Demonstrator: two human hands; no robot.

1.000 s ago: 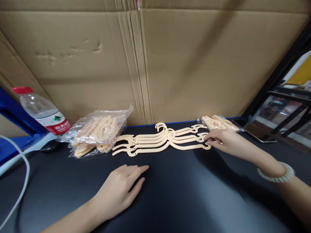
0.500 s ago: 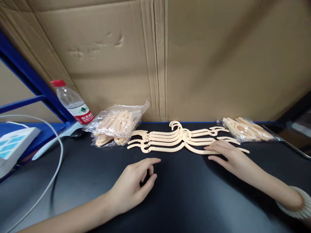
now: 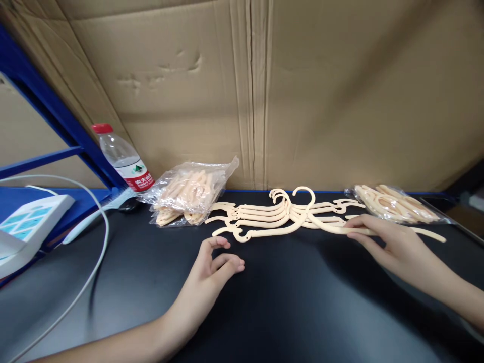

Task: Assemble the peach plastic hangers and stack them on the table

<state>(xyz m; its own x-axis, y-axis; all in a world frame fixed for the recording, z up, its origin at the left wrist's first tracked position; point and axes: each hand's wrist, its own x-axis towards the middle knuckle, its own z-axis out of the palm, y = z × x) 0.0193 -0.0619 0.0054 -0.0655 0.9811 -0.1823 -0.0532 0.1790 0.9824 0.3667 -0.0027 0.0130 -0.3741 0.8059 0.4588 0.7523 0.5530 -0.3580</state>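
Observation:
My right hand [image 3: 385, 239] pinches the right arm of a cream clothes hanger [image 3: 276, 232] between thumb and fingers. This hanger is raised a little at the right, its hook turned up and its left arm low over the dark tabletop. Behind it lie several more cream hangers [image 3: 260, 214], stacked in a row with their hooks overlapping. My left hand [image 3: 214, 272] hovers just in front of the held hanger's left end, fingers curled and apart from the thumb, holding nothing.
A clear bag of hangers [image 3: 189, 194] lies left of the stack, and another bag [image 3: 397, 204] lies at the right. A water bottle [image 3: 126, 164], a light-blue brush [image 3: 98, 214], a white device [image 3: 36, 227] and a cable [image 3: 106, 232] are on the left. Cardboard [image 3: 181, 101] stands behind.
My right hand has closed on the front hanger and lifted it, moving right. The hanger's hook has shifted away from the others. My left hand's fingers have curled, and the view has turned slightly left.

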